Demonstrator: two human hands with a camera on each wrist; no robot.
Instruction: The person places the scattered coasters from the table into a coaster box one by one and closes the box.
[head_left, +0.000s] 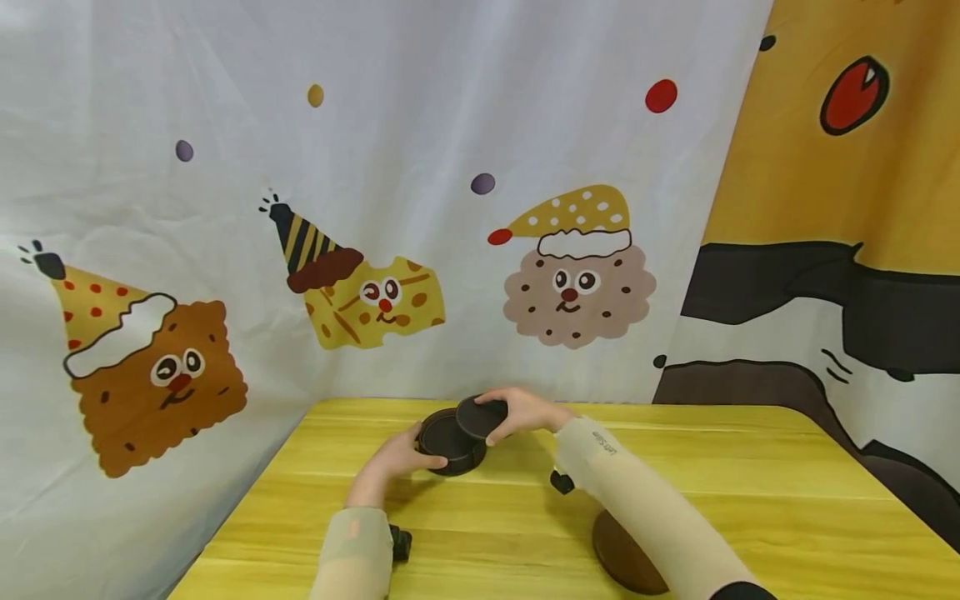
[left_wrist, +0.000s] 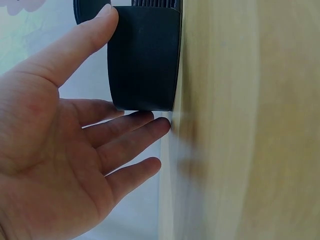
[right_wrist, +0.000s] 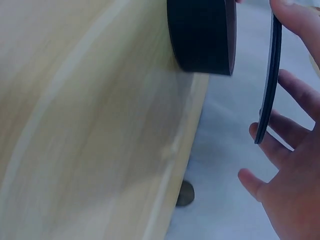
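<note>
A round black coaster holder stands on the table near its back edge. My left hand grips it from the left, thumb at the near side of the rim and fingers around the far side. In the left wrist view, the holder's smooth dark wall has a gap showing ribbed stacked edges. Above the holder's right side, my right hand pinches a thin black coaster by its edge. The right wrist view shows this coaster edge-on, apart from the holder's wall.
A brown round disc lies on the wooden table, partly hidden under my right forearm. Behind the table hangs a white curtain printed with cartoon biscuits. Small black devices sit at both wrists.
</note>
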